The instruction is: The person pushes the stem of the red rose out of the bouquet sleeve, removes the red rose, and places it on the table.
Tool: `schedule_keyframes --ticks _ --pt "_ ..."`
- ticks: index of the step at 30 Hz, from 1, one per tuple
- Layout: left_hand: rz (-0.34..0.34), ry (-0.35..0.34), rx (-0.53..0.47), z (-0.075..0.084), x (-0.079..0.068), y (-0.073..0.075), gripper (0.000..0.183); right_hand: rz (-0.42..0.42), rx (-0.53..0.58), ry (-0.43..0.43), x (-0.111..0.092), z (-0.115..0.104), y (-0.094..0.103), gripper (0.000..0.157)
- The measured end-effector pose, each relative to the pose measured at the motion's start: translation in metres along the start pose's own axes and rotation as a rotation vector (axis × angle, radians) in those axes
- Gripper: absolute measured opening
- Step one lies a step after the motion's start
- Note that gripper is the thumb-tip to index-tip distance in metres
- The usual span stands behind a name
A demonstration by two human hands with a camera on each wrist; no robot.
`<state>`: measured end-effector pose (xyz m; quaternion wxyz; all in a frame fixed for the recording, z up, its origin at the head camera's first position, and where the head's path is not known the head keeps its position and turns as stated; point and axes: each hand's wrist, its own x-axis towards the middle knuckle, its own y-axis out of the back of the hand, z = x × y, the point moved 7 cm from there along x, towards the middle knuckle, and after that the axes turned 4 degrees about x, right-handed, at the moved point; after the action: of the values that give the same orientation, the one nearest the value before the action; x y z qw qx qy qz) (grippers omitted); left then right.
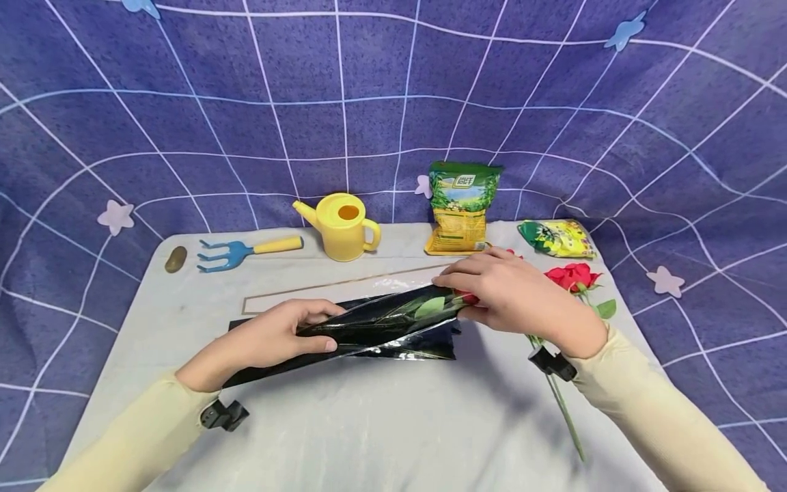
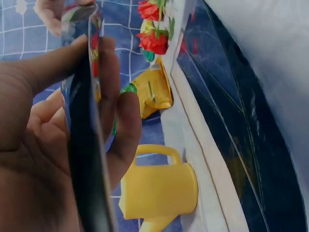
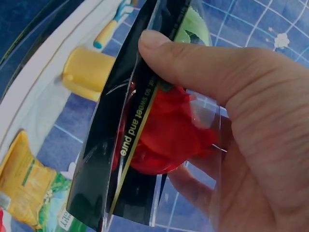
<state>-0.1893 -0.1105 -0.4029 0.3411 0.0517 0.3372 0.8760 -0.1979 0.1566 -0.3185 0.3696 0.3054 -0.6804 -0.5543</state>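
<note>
A black and clear flower sleeve (image 1: pixel 369 326) is held slantwise above the table, with a red rose (image 3: pixel 166 133) and its green leaf (image 1: pixel 430 307) showing through the clear side. My left hand (image 1: pixel 279 335) grips the sleeve's lower part, thumb in front and fingers behind, as the left wrist view (image 2: pixel 82 125) shows edge-on. At the bloom end, my right hand (image 1: pixel 507 290) pinches the wrapper, its thumb (image 3: pixel 164 50) lying over gold lettering. More dark sleeve material (image 1: pixel 418 351) lies flat on the table beneath.
Loose red roses (image 1: pixel 574 276) with long stems (image 1: pixel 567 417) lie at the right. Along the back are a stone (image 1: pixel 175 259), a hand rake (image 1: pixel 236 254), a yellow watering can (image 1: pixel 341 232), an upright green-yellow bag (image 1: pixel 458 212) and a flat packet (image 1: pixel 558 238).
</note>
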Motion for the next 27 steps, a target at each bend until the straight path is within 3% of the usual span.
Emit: schedule_keyframes --ticks 3,5,8,10,12,13,15,17,19,22,25,27 --pt "0.033 0.016 -0.035 0.000 0.004 0.001 0.042 0.033 -0.011 -0.005 -0.002 0.000 0.002 0.072" --pt "0.073 0.033 -0.039 -0.001 0.005 0.003 0.041 0.119 -0.012 0.024 -0.001 -0.006 0.008 0.074" --pt "0.142 0.064 -0.065 -0.004 0.006 0.008 0.040 0.334 0.085 0.141 0.001 -0.025 0.019 0.062" --pt "0.178 0.058 -0.096 -0.005 0.008 0.011 0.039 0.426 0.233 0.176 0.001 -0.041 0.022 0.045" --pt "0.202 0.040 -0.148 0.003 0.008 0.014 0.036 0.399 0.463 0.105 0.004 -0.045 0.010 0.032" --pt "0.214 0.034 -0.164 0.006 0.009 0.015 0.036 0.353 0.615 0.028 0.007 -0.043 -0.001 0.029" --pt "0.230 0.008 -0.213 0.012 0.011 0.015 0.035 0.275 0.898 -0.196 0.011 -0.031 -0.029 0.028" --pt "0.245 -0.004 -0.243 0.017 0.012 0.013 0.034 0.260 1.150 -0.400 0.014 -0.015 -0.058 0.032" --pt "0.252 -0.014 -0.240 0.016 0.016 0.009 0.034 0.348 1.361 -0.523 0.017 -0.002 -0.073 0.036" --pt "0.251 -0.022 -0.207 0.019 0.019 0.005 0.035 0.587 1.541 -0.609 0.018 0.012 -0.078 0.033" --pt "0.259 -0.012 -0.140 0.019 0.022 0.004 0.034 0.805 1.640 -0.605 0.019 0.019 -0.072 0.024" --pt "0.260 0.002 -0.097 0.017 0.023 0.004 0.024 0.905 1.680 -0.572 0.021 0.023 -0.068 0.017"
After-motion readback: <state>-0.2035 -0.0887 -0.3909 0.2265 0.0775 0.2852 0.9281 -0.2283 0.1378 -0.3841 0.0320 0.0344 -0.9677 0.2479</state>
